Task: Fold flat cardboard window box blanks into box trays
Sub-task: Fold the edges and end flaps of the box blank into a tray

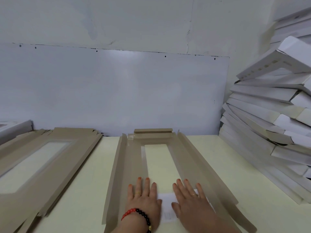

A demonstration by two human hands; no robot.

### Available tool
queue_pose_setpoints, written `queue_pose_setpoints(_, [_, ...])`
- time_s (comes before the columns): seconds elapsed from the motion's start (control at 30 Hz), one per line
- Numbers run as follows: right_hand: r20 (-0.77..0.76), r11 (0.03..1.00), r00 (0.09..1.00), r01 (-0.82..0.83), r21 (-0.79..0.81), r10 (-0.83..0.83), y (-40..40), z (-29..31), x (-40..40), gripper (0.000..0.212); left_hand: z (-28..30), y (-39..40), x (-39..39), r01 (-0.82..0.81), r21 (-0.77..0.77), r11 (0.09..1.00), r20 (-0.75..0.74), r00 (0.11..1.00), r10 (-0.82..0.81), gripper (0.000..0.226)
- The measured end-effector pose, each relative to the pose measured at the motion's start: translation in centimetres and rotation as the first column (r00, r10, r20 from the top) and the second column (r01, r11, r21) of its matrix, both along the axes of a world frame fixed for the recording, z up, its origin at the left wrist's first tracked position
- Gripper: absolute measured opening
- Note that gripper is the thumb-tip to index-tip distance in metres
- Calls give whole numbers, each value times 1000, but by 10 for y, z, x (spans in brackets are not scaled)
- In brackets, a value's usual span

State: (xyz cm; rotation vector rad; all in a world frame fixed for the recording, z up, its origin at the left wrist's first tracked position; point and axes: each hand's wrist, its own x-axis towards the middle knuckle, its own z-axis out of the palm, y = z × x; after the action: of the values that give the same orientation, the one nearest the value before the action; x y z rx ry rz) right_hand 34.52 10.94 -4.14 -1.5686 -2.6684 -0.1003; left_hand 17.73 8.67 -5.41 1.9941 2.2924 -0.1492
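A brown cardboard window box blank (188, 158) lies lengthwise on the pale table (94, 174) in front of me, its clear window in the middle. Its long side flaps are slightly raised and its far end flap (153, 133) is folded up. My left hand (143, 197) lies flat on the near end of the blank, left of the window, fingers straight. My right hand (190, 197) presses flat on the near end too, right of the window. Between the two hands shows a white folded end flap (166, 204).
A stack of flat brown blanks (45, 158) lies on the table to the left. At the right, a tall leaning pile of folded white box trays (272, 115) reaches from the table up the wall. A white wall panel stands behind the table.
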Motion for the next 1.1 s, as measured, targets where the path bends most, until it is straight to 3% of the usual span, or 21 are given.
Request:
queue_pose_setpoints(0.07, [45, 997, 998, 39, 61, -42, 24, -12, 16, 61, 2, 2, -5, -52, -41, 998, 16, 998, 53, 63])
queue_pose_setpoints(0.13, [78, 992, 989, 125, -32, -122, 33, -13, 29, 63, 4, 3, -11, -101, -55, 993, 36, 994, 103, 62])
queue_pose_setpoints(0.23, [27, 978, 979, 201, -45, -200, 41, -16, 44, 63, 5, 4, -19, -153, -62, 986, 70, 985, 157, 61])
queue_pose_setpoints(0.43, [-220, 963, 939, 244, -117, -264, 35, -12, 53, 56, -1, 1, -23, -179, 43, 983, 170, 971, 169, 60])
queue_pose_setpoints(0.5, [-411, 965, 874, 218, -143, -258, 34, -6, 56, 46, -1, 0, -26, -164, 126, 978, 186, 973, 139, 53])
queue_pose_setpoints(0.6, [-656, 929, 667, 170, -329, -354, 33, 12, 58, 45, 6, -3, -33, -127, 211, 969, 272, 960, 67, 24])
queue_pose_setpoints(0.7, [-689, 880, 593, 73, -469, -416, 39, 22, 61, 58, 22, -2, -38, -139, 184, 973, 443, 895, 44, 19])
queue_pose_setpoints(0.77, [-694, 842, 571, -9, -540, -439, 40, 29, 62, 65, 33, 1, -40, -175, 139, 975, 606, 794, 56, 21])
queue_pose_setpoints(0.87, [-707, 785, 523, -110, -610, -476, 38, 37, 62, 87, 49, 0, -42, -130, 55, 990, 697, 715, 55, 40])
queue_pose_setpoints(0.97, [-737, 800, 523, -160, -578, -429, 26, 48, 63, 102, 67, -9, -42, -24, -48, 999, 677, 734, 50, 52])
queue_pose_setpoints(1.1, [-679, 860, 693, -169, -481, -243, 9, 55, 69, 94, 80, -32, -31, 145, -62, 988, 460, 882, -100, 32])
